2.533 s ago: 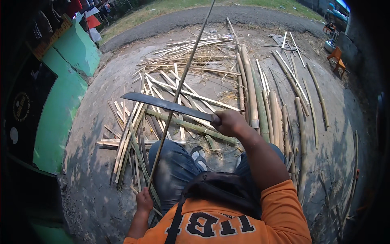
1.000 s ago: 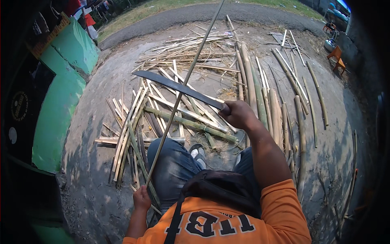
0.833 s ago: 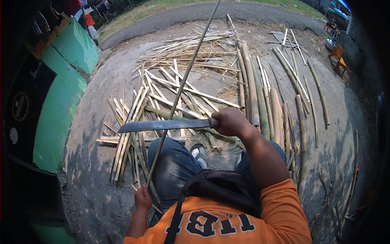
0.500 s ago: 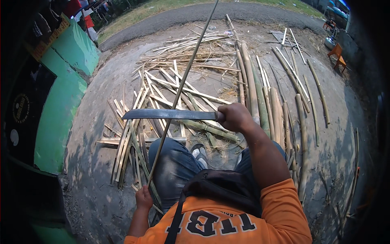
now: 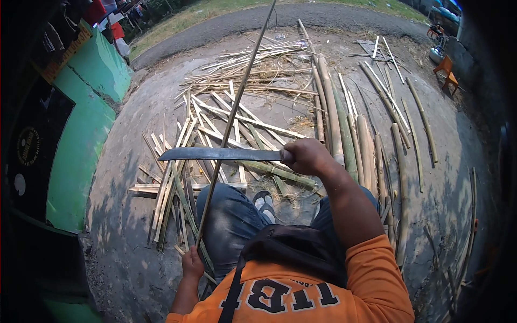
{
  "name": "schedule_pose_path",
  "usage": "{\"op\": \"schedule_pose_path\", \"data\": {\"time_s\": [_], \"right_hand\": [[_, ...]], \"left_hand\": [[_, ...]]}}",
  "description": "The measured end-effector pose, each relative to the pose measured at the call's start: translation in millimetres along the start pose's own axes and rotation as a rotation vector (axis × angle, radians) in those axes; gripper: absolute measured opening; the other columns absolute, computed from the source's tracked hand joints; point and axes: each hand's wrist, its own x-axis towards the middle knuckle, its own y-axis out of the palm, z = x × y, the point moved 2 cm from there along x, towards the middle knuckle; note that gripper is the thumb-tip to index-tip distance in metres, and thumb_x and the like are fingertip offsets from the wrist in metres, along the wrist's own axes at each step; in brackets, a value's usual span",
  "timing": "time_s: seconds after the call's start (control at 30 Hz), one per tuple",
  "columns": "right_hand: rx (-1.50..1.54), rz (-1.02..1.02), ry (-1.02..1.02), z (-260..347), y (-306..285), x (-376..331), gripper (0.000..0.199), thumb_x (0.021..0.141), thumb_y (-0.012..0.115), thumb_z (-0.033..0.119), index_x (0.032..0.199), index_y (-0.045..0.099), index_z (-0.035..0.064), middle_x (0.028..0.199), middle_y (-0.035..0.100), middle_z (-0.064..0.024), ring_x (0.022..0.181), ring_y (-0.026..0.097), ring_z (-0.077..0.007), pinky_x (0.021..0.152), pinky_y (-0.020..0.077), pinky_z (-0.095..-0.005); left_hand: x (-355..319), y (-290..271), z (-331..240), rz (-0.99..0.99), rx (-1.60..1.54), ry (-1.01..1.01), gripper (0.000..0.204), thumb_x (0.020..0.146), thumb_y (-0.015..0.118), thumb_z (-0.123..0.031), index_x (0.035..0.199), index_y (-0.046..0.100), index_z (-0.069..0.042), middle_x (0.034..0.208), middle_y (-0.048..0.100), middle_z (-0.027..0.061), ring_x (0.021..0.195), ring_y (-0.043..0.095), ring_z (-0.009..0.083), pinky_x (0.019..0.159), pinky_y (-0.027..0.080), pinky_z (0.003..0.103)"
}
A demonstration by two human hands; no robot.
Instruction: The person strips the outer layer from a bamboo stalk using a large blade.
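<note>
My right hand is closed round the handle of a machete, whose long grey blade points left across my view. The blade crosses a long thin bamboo strip and appears to touch it; the exact contact is hard to make out. Down by my left thigh, my left hand grips the strip near its lower end. From there the strip slants up and away past the top of the view. Split bamboo slats lie heaped on the ground just beyond my left knee.
Whole bamboo poles lie lengthwise ahead and to the right. Farther off is a pile of thin strips. A green wall stands on the left, and an orange chair at the far right. A road runs beyond the concrete ground.
The machete and my right hand have shifted slightly left and nearer to me. The bamboo strip's far end has swung a little left. My left hand stays nearly in place.
</note>
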Motion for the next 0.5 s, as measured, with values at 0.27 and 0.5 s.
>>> {"op": "schedule_pose_path", "data": {"time_s": [0.27, 0.5], "right_hand": [[0.061, -0.011, 0.184, -15.9, -12.1, -4.7, 0.017, 0.088, 0.073, 0.028, 0.098, 0.077, 0.0149, 0.092, 0.076, -0.0162, 0.089, 0.073, -0.0396, 0.081, 0.0572, -0.0518], [0.0, 0.026, 0.062, 2.6, -1.2, -1.0, 0.017, 0.09, 0.072, 0.028, 0.099, 0.077, 0.0148, 0.093, 0.076, -0.0157, 0.091, 0.073, -0.0395, 0.082, 0.0574, -0.0513]], "left_hand": [[2.0, -7.0, -3.7, -0.026, 0.055, 0.052, 0.067, 0.114, 0.035, -0.048, 0.071, 0.053, 0.0, 0.058, 0.051, 0.0126, 0.055, 0.055, 0.0293, 0.058, 0.04, 0.045], [0.4, 0.3, 12.9, -0.024, 0.023, 0.04, 0.065, 0.114, 0.038, -0.045, 0.076, 0.058, 0.004, 0.059, 0.051, 0.0195, 0.056, 0.058, 0.0354, 0.057, 0.04, 0.049]]}}
